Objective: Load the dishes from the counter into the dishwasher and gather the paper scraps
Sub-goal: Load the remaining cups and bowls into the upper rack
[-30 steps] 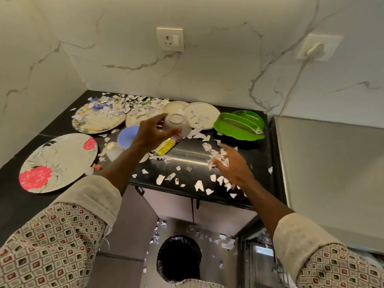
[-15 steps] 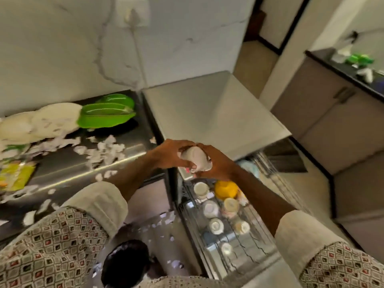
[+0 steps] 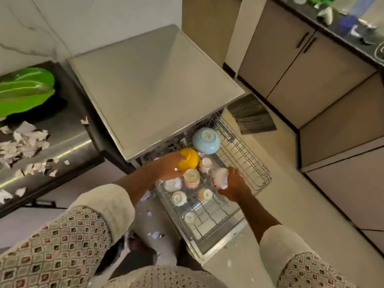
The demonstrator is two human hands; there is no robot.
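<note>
Black counter [image 3: 69,109], paper scraps [image 3: 25,142] | left hand [image 3: 168,167] grips yellow bowl [image 3: 190,160] | right hand [image 3: 234,183] grips white cup [image 3: 219,177] over rack [image 3: 249,163]

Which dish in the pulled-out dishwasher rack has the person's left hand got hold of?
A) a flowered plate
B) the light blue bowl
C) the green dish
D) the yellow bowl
D: the left hand grips the yellow bowl in the rack; the light blue bowl sits apart behind it, and the right hand holds a white cup.

Home kitchen: dishwasher [image 3: 158,88], cabinets [image 3: 291,65], counter [image 3: 68,129].
</note>
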